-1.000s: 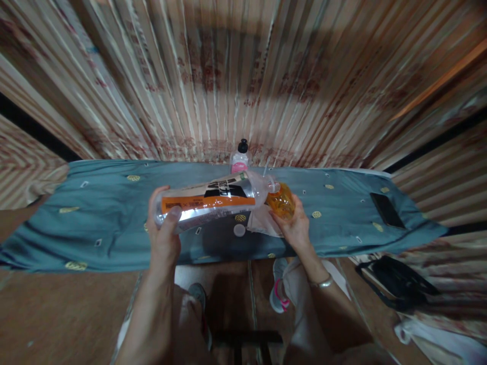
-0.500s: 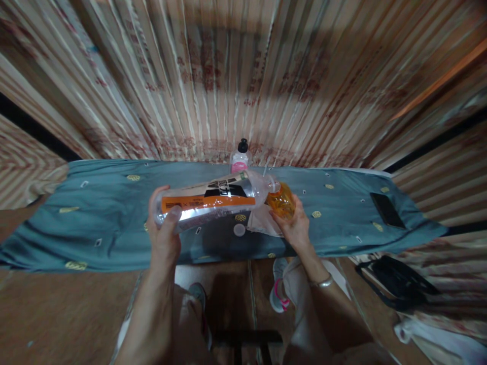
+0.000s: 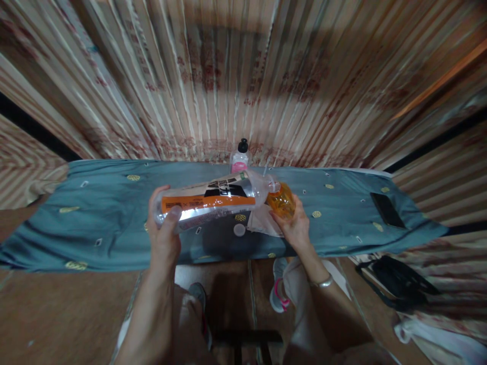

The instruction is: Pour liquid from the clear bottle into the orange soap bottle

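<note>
To the right of my left hand (image 3: 165, 240), which gripped its base, the large bottle (image 3: 215, 200) slanted, mouth at the amber container (image 3: 282, 202) my right hand (image 3: 297, 226) clasped, seemingly to steady it.

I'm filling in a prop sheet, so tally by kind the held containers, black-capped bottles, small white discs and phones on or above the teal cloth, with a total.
Held: 2 (orange-labelled bottle in the left hand, amber vessel in the right hand)
Black-capped bottle: 1
Small white disc: 1
Dark phone: 1
Total: 5
</note>
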Available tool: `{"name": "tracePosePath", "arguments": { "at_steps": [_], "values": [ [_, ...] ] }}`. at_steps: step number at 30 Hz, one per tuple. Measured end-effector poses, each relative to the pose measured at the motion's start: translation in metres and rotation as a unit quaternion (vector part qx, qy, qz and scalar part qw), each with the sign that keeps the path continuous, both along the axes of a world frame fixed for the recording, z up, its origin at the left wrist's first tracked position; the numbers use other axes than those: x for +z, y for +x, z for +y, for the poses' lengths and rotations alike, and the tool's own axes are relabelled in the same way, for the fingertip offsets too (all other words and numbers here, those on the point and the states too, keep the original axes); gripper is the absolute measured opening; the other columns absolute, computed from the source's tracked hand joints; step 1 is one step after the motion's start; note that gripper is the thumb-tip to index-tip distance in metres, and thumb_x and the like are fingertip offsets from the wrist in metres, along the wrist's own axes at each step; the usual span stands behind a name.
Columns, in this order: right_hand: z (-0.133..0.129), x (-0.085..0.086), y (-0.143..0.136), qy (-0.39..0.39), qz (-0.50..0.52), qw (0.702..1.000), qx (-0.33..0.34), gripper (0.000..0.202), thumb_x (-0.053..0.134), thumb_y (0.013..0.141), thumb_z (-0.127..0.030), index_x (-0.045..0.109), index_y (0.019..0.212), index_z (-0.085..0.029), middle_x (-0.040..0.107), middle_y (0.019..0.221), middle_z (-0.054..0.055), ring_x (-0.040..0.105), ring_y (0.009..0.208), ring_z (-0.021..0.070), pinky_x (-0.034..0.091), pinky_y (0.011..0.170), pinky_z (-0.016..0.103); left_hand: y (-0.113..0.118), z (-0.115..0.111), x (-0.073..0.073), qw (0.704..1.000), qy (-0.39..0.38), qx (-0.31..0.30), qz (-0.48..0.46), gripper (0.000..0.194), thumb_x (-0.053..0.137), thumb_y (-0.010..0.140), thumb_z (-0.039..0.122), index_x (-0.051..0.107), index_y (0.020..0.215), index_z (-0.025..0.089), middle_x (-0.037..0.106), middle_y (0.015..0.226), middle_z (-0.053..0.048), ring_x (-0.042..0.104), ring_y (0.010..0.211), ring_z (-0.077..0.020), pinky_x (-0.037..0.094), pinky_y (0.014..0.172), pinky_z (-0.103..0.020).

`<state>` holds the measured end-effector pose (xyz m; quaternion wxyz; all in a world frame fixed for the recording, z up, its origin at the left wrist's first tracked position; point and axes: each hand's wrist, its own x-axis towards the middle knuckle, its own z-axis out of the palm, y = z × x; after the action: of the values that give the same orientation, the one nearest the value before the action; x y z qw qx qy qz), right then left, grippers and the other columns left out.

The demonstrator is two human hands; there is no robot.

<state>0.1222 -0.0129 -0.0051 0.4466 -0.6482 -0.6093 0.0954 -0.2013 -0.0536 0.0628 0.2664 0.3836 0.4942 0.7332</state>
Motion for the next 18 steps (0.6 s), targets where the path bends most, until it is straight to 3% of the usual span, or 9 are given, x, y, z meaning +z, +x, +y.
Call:
{"name": "tracePosePath", "arguments": {
  "at_steps": [12, 18],
  "values": [
    [-0.0001, 0.0011, -0.0007, -0.008, 0.012, 1.000, -0.004, 0.092, 0.079, 0.072, -0.071, 0.056, 0.144, -0.018, 0.075, 0.139, 0.021, 0.075, 0.124, 0.0406, 0.061, 0.106, 0.061, -0.0006, -0.0004, -0.0005, 1.000, -0.002, 0.003, 0.008, 0.060, 0.084, 0.071, 0.063, 0.072, 0.117, 0.026, 0.068, 0.099, -0.003, 0.065, 0.085, -0.0222, 0.059, 0.085, -0.039],
    [0.0005, 0.0001, 0.0000, -0.006, 0.003, 1.000, -0.002, 0.092, 0.079, 0.074, -0.072, 0.056, 0.145, -0.017, 0.075, 0.139, 0.022, 0.075, 0.124, 0.0405, 0.061, 0.105, 0.060, -0.0008, -0.0009, -0.0015, 1.000, -0.002, 0.003, 0.008, 0.059, 0.082, 0.075, 0.061, 0.072, 0.121, 0.024, 0.070, 0.103, -0.004, 0.069, 0.089, -0.0240, 0.061, 0.093, -0.044]
  ]
}}
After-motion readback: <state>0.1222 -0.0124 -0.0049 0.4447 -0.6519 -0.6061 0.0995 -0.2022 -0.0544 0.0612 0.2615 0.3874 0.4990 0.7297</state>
